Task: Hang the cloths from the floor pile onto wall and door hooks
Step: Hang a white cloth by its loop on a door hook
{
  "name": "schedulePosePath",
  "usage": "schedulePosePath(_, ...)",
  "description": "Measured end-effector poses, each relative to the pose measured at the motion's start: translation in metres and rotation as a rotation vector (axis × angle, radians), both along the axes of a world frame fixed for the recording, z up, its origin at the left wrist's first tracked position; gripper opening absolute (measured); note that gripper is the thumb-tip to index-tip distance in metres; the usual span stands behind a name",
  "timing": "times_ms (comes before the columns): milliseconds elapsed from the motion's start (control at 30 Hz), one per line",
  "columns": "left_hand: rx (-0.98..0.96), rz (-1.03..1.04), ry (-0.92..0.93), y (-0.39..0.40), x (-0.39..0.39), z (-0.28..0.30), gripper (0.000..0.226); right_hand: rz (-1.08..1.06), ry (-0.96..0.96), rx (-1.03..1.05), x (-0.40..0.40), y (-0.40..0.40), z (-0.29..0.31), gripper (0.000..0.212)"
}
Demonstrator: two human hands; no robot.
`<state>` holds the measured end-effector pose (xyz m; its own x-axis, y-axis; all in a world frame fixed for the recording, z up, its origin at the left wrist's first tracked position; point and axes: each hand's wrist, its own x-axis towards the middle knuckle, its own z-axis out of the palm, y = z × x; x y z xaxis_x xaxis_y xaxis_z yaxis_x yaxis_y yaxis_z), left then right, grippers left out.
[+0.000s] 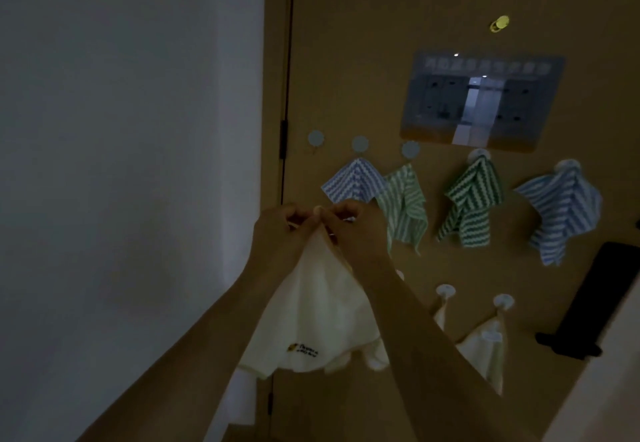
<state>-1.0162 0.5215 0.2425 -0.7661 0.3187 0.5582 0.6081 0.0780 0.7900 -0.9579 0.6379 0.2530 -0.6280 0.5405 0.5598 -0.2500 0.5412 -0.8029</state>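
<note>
Right now you hold a cream cloth [313, 313] up in front of the brown door [363, 43], near its hinge edge. Your left hand [277, 230] and right hand [353, 230] meet at the cloth's top, knuckles almost touching, and the fingers of both are curled in and pinching the gathered top edge between them. The rest of the cloth hangs down between your forearms in a loose cone, with a small dark printed logo [303, 350] showing near its lower hem.

Above your hands, a row of round hooks sits on the door. The leftmost hook [316, 138] is bare. Beside it hang a blue-and-white striped cloth [353, 182], a pale green striped cloth [405, 206], a darker green zigzag cloth [471, 202] and a larger blue striped cloth [561, 209], each draped from its own hook. Lower down to the right, two more cream cloths hang from white hooks; one [485, 348] shows plainly, the other is mostly hidden behind your right forearm.

A glossy sign [481, 102] is fixed to the door above the striped cloths, and a small yellow peephole cover [499, 22] sits higher still. A dark door handle [595, 299] shows at the right edge. A pale wall [121, 130] fills the left side.
</note>
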Motion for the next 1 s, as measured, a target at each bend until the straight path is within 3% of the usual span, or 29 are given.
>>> schedulePosePath(333, 0.061, 0.107, 0.078, 0.073, -0.122, 0.001, 0.011, -0.115, -0.118, 0.096, -0.113, 0.063, 0.014, 0.022)
schedulePosePath(467, 0.085, 0.095, 0.078, 0.096, -0.183, 0.009, 0.011, -0.165, -0.177, 0.080, -0.174, 0.081, 0.029, 0.036)
schedulePosePath(667, 0.085, 0.071, 0.070, 0.132, -0.258, 0.024, 0.011, -0.245, -0.186, 0.097, -0.243, 0.110, 0.045, 0.022)
schedulePosePath(900, 0.104, 0.032, 0.070, 0.172, -0.301, 0.031, 0.016, -0.347, -0.149, 0.087, -0.289, 0.135, 0.044, 0.023)
schedulePosePath(1000, 0.062, 0.071, 0.084, 0.182, -0.310, 0.031, 0.016, -0.397, -0.179, 0.205, -0.300, 0.144, 0.043, 0.033)
